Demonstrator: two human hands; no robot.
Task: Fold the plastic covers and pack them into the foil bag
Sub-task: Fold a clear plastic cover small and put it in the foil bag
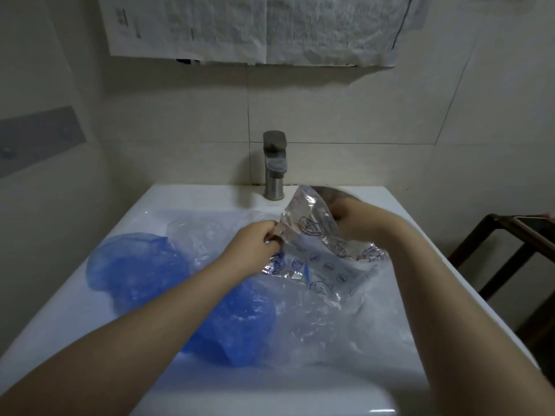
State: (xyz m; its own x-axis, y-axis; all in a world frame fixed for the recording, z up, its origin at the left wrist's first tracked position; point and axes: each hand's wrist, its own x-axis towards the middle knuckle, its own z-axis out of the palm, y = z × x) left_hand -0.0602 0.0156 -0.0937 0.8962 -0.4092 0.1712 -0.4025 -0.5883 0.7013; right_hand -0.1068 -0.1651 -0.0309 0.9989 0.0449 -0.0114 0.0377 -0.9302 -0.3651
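Two hands are engaged on one foil bag [318, 253], which is held above the right middle of the white washbasin [144, 205], just in front of the steel tap [274, 166]. The left hand [258, 247] is seen pinching the bag's left edge with curled fingers [271, 237]; the right hand [357, 217] is gripping the bag's far upper part, its fingertips largely hidden behind the film.

Several plastic covers are recorded as lying loose in the basin: blue covers [138, 265] at the left and near middle, clear covers [207, 238] beneath and beside the bag. None is seen folded, and none can be made out inside the bag. The task is therefore judged to be at an early stage, with the bag apparently being opened or readied; folding and packing are left to be done.

Markings: blue line pictograms and short blue words are printed on the bag, too blurred to be read. Printed paper sheets [255, 28] are fixed to the far tiled wall; their text is illegible.
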